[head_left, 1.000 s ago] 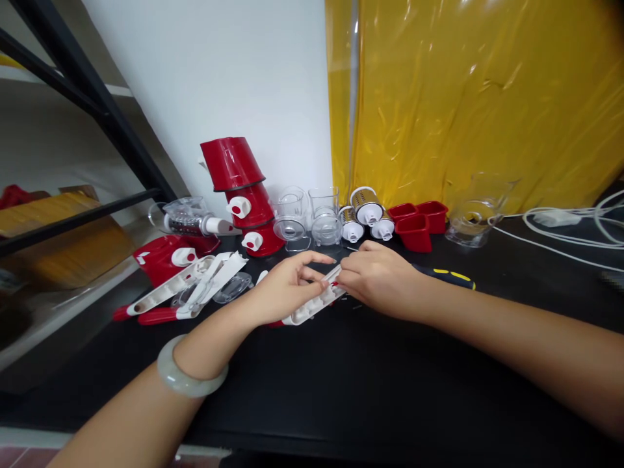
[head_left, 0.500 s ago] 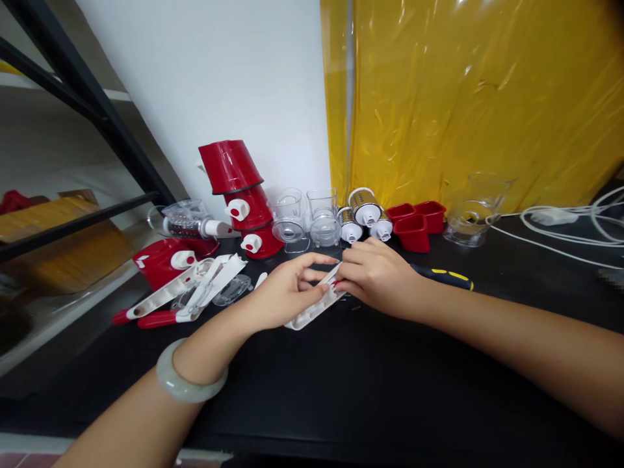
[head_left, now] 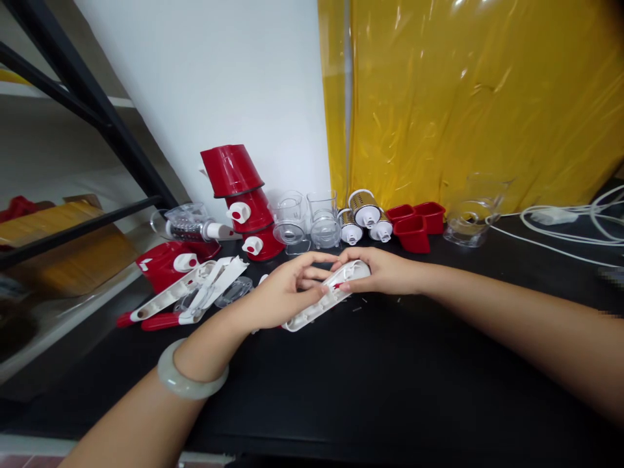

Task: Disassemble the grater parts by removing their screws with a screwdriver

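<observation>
Both hands hold a long white plastic crank handle [head_left: 312, 313], tilted with its hollow, ribbed side up. My left hand [head_left: 287, 292] is closed around its left part, thumb along the near edge. At its right end, my right hand [head_left: 375, 270] grips the rounded tip between thumb and fingers. A small red bit shows at the right thumb; whether it is a nail or a part I cannot tell. Several thin screws [head_left: 358, 309] lie on the black table [head_left: 370, 390] just right of the handle. More white handles with red grips [head_left: 163, 321] rest to the left.
Stacked red grater bases [head_left: 234, 172] stand behind my left hand. Clear plastic housings [head_left: 324, 218], grater drums [head_left: 364, 208] and red pushers [head_left: 412, 233] line the wall. Another clear housing [head_left: 470, 221] and white cables [head_left: 550, 218] sit at the right. A black-framed shelf [head_left: 131, 162] stands left.
My right hand has turned and slid to the handle's right end, uncovering its rounded tip. The yellow-and-black tool handle behind my right wrist no longer shows. My left hand has stayed in place.
</observation>
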The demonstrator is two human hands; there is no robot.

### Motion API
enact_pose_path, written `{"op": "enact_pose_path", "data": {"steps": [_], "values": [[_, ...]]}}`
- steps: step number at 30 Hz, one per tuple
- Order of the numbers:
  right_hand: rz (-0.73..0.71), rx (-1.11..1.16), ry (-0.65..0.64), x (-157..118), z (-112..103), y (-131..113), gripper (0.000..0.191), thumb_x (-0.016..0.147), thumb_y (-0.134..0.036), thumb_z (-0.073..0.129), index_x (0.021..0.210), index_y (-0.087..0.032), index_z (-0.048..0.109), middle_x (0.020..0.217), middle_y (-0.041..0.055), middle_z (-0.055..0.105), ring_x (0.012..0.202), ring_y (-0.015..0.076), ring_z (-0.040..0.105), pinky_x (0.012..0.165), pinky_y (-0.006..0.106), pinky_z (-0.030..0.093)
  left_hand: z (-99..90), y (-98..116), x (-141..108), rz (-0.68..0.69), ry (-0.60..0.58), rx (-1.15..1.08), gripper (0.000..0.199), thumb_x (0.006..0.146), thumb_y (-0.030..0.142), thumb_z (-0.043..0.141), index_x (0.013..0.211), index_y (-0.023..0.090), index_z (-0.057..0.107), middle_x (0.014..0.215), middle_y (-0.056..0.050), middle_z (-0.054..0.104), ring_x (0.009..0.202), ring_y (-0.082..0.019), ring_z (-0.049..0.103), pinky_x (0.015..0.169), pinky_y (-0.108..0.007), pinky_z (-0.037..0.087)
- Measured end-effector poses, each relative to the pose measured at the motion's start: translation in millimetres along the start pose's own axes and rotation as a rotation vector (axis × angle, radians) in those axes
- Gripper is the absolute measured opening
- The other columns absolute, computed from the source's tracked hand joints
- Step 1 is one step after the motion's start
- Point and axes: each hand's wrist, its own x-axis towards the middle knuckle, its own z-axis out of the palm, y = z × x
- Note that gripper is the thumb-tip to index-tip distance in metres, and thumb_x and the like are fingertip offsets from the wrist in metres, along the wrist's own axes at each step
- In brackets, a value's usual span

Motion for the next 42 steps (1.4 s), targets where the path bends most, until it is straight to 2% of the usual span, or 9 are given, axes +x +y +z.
{"op": "enact_pose_path", "data": {"steps": [3,5,8,11,14,18,23,31,42], "values": [[0.049,0.088,-0.062,-1,0,0,0.038,0.078,-0.036,0.072,0.108,-0.017,0.058,0.098,0.0039,0.066,0.078,0.015,0.063,0.072,0.031,0.053,0.7,-1,0,-0.012,-0.003,0.011,0.046,0.088,0.023,0.061,0.131,0.018,0.047,0.117,-0.012,0.068,0.092,-0.016,0.067,0.072,-0.025,0.048],[0.071,0.132,-0.085,-1,2,0,0.041,0.078,-0.037,0.072,0.109,-0.016,0.056,0.097,0.0039,0.066,0.074,0.0143,0.064,0.07,0.031,0.054,1.2,-3,0,0.001,-0.021,0.003,0.045,0.089,0.022,0.059,0.131,0.018,0.046,0.118,-0.012,0.068,0.097,-0.017,0.067,0.077,-0.027,0.049],[0.083,0.15,-0.083,0,4,1,0.044,0.075,-0.035,0.075,0.11,-0.017,0.055,0.1,0.0041,0.066,0.077,0.0142,0.064,0.071,0.03,0.054,1.7,-3,0,0.033,-0.035,0.022,0.044,0.09,0.022,0.058,0.131,0.019,0.046,0.124,-0.012,0.065,0.1,-0.017,0.066,0.078,-0.026,0.049],[0.097,0.13,-0.065,0,5,2,0.046,0.074,-0.034,0.075,0.111,-0.017,0.055,0.102,0.0048,0.066,0.077,0.0146,0.063,0.071,0.03,0.053,2.3,-2,0,0.018,-0.034,0.055,0.045,0.089,0.024,0.059,0.133,0.021,0.047,0.126,-0.01,0.064,0.08,-0.011,0.065,0.063,-0.021,0.045],[0.101,0.076,-0.036,-1,6,1,0.043,0.073,-0.034,0.076,0.108,-0.017,0.057,0.1,0.0038,0.066,0.08,0.0159,0.063,0.072,0.03,0.051,3.0,-1,-1,-0.017,-0.038,0.077,0.047,0.089,0.026,0.058,0.135,0.023,0.047,0.125,-0.009,0.066,0.056,-0.005,0.053,0.049,-0.019,0.035],[0.122,0.023,-0.022,-2,8,-1,0.038,0.071,-0.03,0.076,0.101,-0.018,0.055,0.091,0.001,0.063,0.076,0.0154,0.062,0.065,0.027,0.049,3.0,-4,-1,-0.014,-0.04,0.132,0.047,0.089,0.03,0.059,0.135,0.024,0.048,0.127,-0.009,0.065,0.045,-0.001,0.037,0.042,-0.019,0.026],[0.167,0.037,-0.051,-2,9,-3,0.037,0.074,-0.031,0.072,0.1,-0.019,0.049,0.082,-0.0022,0.057,0.062,0.0124,0.059,0.053,0.024,0.046,2.0,-8,1,-0.016,-0.031,0.126,0.046,0.087,0.031,0.06,0.132,0.022,0.051,0.128,-0.011,0.064,0.045,-0.001,0.037,0.043,-0.019,0.026],[0.105,0.009,-0.074,-1,8,2,0.033,0.073,-0.03,0.073,0.1,-0.018,0.058,0.088,0.0003,0.063,0.073,0.014,0.059,0.062,0.024,0.045,1.9,-13,2,-0.013,-0.012,0.09,0.042,0.086,0.034,0.063,0.125,0.022,0.055,0.12,-0.01,0.068,0.05,-0.003,0.046,0.047,-0.019,0.031],[0.103,-0.011,-0.067,-1,6,0,0.033,0.076,-0.033,0.072,0.103,-0.018,0.064,0.096,0.0026,0.067,0.08,0.0174,0.062,0.072,0.03,0.047,0.1,-8,2,-0.009,0.026,0.149,0.042,0.085,0.037,0.065,0.123,0.02,0.058,0.112,-0.008,0.07,0.051,-0.003,0.048,0.044,-0.018,0.031]]}}
